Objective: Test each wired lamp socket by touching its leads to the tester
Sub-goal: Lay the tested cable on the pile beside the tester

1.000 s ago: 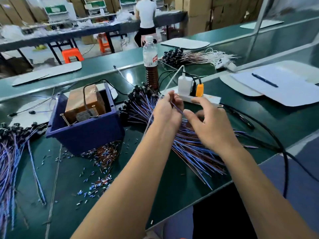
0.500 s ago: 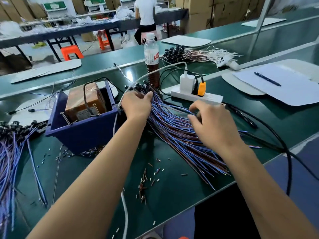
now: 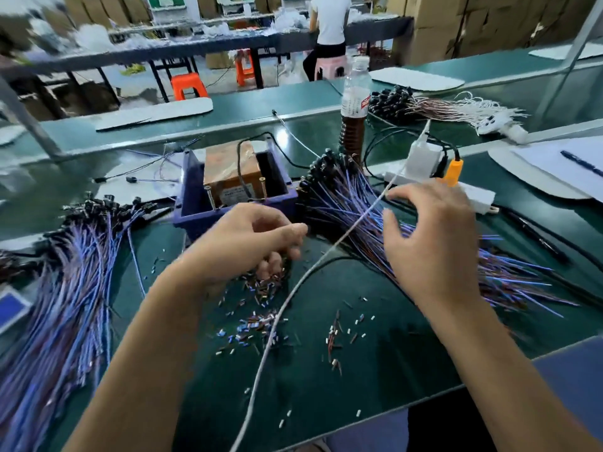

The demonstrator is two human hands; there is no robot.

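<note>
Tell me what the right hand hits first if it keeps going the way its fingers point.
Probably the white cable stretched across just past the right hand's fingertips, then the pile of wired sockets beneath it. Depth is unclear, so the hand might pass above the cable.

Blue and brown leads (image 3: 352, 203), black sockets (image 3: 321, 166), dark-blue bin (image 3: 235, 213), green table (image 3: 375, 370), orange plug (image 3: 453, 171).

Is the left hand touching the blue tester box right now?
Cannot tell. In the head view the left hand overlaps the near wall of the blue tester box, but blur hides whether they meet or the hand hovers above.
</note>
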